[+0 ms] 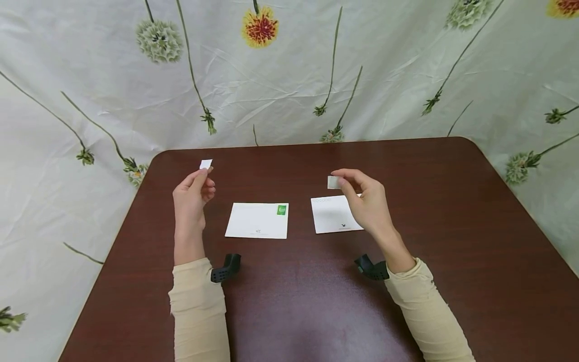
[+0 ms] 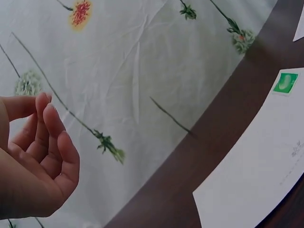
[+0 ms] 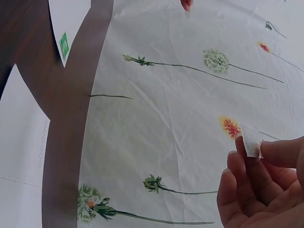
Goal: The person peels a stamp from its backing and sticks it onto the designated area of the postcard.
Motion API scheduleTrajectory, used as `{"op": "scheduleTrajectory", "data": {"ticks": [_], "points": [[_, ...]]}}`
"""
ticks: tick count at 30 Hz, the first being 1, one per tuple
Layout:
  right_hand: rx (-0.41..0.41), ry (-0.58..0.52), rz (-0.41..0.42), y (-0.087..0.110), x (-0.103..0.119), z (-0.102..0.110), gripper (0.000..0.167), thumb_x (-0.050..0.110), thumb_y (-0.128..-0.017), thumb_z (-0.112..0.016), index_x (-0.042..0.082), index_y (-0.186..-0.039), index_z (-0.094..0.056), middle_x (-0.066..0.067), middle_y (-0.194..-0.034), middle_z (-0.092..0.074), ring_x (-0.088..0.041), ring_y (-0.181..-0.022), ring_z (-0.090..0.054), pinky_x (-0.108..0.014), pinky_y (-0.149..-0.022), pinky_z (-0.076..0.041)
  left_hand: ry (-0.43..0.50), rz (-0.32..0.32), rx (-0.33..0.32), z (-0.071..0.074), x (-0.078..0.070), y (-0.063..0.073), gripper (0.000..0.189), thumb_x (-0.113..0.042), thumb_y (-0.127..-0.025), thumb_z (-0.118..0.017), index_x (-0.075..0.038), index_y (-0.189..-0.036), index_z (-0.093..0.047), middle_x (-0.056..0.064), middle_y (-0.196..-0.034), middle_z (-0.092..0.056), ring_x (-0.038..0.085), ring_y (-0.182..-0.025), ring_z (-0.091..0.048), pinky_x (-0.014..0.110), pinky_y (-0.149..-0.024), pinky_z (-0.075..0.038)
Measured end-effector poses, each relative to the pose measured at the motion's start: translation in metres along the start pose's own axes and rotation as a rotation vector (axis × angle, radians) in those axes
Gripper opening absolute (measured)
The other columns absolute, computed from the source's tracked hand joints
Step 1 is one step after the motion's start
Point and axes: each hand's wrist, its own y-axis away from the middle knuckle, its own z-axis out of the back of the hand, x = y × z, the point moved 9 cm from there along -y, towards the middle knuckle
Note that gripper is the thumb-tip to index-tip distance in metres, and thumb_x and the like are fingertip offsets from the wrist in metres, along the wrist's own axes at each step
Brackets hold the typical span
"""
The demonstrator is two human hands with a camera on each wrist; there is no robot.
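Observation:
Raised at the far left of the table, my left hand [image 1: 192,198] pinches a small white slip of paper [image 1: 205,164] between thumb and forefinger. My right hand [image 1: 368,201] holds a small pale postage stamp [image 1: 333,182] by its edge with thumb and fingertips; the right wrist view shows the stamp's serrated edge [image 3: 250,140]. Under that hand lies a white envelope [image 1: 330,216] with a row of printed circles and a small dark mark, its right part hidden by the hand. Between the hands rests another white envelope [image 1: 253,221], bearing a green stamp [image 1: 281,210] at its top right corner.
Both envelopes lie flat on a dark reddish-brown table [image 1: 298,286] with rounded far corners. Behind it hangs a pale cloth [image 1: 280,90] printed with flowers. A black wrist mount [image 1: 226,268] sits at the left cuff, and a second wrist mount [image 1: 372,267] at the right.

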Motion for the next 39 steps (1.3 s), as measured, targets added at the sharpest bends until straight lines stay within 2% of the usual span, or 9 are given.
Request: {"op": "scheduleTrajectory", "data": {"ticks": [4,10,15,19,24,27,31,35,39], "points": [[0.007,0.001,-0.004,0.0,0.0,-0.001,0.018,0.001,-0.093,-0.059,0.005,-0.106,-0.07,-0.009,-0.09,-0.069,-0.019,-0.075,-0.058,-0.025,-0.059,-0.041,0.057,0.107,-0.037,0.017,0.014,-0.007,0.011,-0.016,-0.093,-0.063,-0.01,-0.088,-0.071,0.001,-0.064,-0.058,0.009,-0.054,-0.052,0.018,-0.053,-0.046],[0.015,0.002,0.006,0.0,0.001,-0.002,0.017,0.0,-0.093,-0.06,0.004,-0.106,-0.07,-0.009,-0.09,-0.069,-0.018,-0.075,-0.058,-0.024,-0.061,-0.041,0.008,0.26,-0.142,0.041,0.04,-0.013,0.013,-0.021,-0.094,-0.063,-0.016,-0.086,-0.072,-0.002,-0.064,-0.056,0.007,-0.05,-0.051,0.017,-0.045,-0.041],[0.015,0.001,0.002,0.001,0.0,-0.001,0.017,0.001,-0.093,-0.06,0.005,-0.106,-0.07,-0.008,-0.09,-0.069,-0.018,-0.075,-0.058,-0.024,-0.059,-0.041,-0.011,0.34,-0.2,0.054,0.06,-0.018,0.012,-0.022,-0.094,-0.062,-0.015,-0.09,-0.07,-0.002,-0.065,-0.056,0.007,-0.05,-0.049,0.017,-0.044,-0.04],[0.019,-0.002,0.004,0.001,0.0,-0.001,0.017,0.001,-0.093,-0.06,0.005,-0.106,-0.07,-0.008,-0.09,-0.069,-0.017,-0.074,-0.057,-0.023,-0.057,-0.041,-0.007,0.371,-0.227,0.06,0.072,-0.02,0.018,-0.023,-0.094,-0.062,-0.01,-0.105,-0.067,-0.001,-0.066,-0.056,0.007,-0.051,-0.049,0.016,-0.044,-0.041],[0.017,-0.003,0.011,0.002,0.0,0.0,0.017,0.002,-0.092,-0.061,0.006,-0.106,-0.07,-0.007,-0.089,-0.069,-0.017,-0.072,-0.055,-0.023,-0.055,-0.039,0.048,0.395,-0.254,0.065,0.082,-0.02,0.028,-0.02,-0.094,-0.062,-0.005,-0.118,-0.063,0.0,-0.065,-0.056,0.007,-0.05,-0.049,0.015,-0.045,-0.042],[0.023,-0.005,0.01,0.002,0.001,-0.001,0.017,0.002,-0.093,-0.061,0.006,-0.106,-0.07,-0.007,-0.09,-0.069,-0.017,-0.073,-0.055,-0.025,-0.057,-0.04,0.106,0.413,-0.269,0.069,0.089,-0.019,0.025,-0.018,-0.094,-0.061,-0.004,-0.114,-0.065,0.0,-0.063,-0.055,0.006,-0.049,-0.049,0.015,-0.045,-0.042],[0.025,-0.009,0.015,0.003,0.0,-0.002,0.017,0.001,-0.093,-0.06,0.005,-0.106,-0.07,-0.007,-0.09,-0.069,-0.017,-0.074,-0.057,-0.026,-0.061,-0.042,0.16,0.428,-0.273,0.068,0.096,-0.019,0.016,-0.015,-0.095,-0.06,-0.004,-0.102,-0.069,0.0,-0.059,-0.055,0.006,-0.047,-0.049,0.015,-0.043,-0.042],[0.019,0.002,0.009,0.002,0.0,-0.001,0.017,0.001,-0.092,-0.061,0.006,-0.106,-0.07,-0.007,-0.09,-0.069,-0.016,-0.073,-0.056,-0.024,-0.058,-0.04,0.148,0.411,-0.26,0.063,0.092,-0.021,0.018,-0.018,-0.094,-0.062,-0.004,-0.103,-0.069,0.001,-0.06,-0.056,0.007,-0.047,-0.049,0.015,-0.043,-0.043],[0.016,0.009,0.002,0.002,0.0,0.001,0.017,0.002,-0.093,-0.061,0.006,-0.106,-0.071,-0.007,-0.09,-0.068,-0.016,-0.072,-0.055,-0.024,-0.055,-0.039,0.099,0.336,-0.216,0.051,0.074,-0.021,0.017,-0.021,-0.092,-0.065,-0.008,-0.102,-0.07,0.002,-0.065,-0.056,0.009,-0.051,-0.049,0.016,-0.047,-0.044]]}}
